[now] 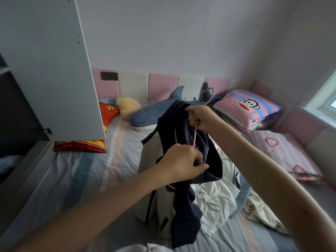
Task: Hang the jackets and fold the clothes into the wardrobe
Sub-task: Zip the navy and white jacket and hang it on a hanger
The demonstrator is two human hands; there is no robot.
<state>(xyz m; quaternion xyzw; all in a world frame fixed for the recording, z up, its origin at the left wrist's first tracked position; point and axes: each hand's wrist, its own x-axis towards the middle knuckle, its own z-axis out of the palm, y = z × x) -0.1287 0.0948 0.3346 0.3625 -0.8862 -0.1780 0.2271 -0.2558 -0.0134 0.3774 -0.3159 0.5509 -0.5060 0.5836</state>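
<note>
right hand (200, 118) fingers clamped on hanger (211, 96), left hand (181, 160) fingers pinching jacket (179, 122); shark plush (145, 119), pillow (249, 108) behind, wardrobe door (51, 70) left

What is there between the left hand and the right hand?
In the head view, a thin bar of the pink hanger runs from the right hand down to the left hand, with the navy jacket behind it.

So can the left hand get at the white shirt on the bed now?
Probably not yet: the left hand grips the jacket, which hangs partly over the white shirt.
</note>
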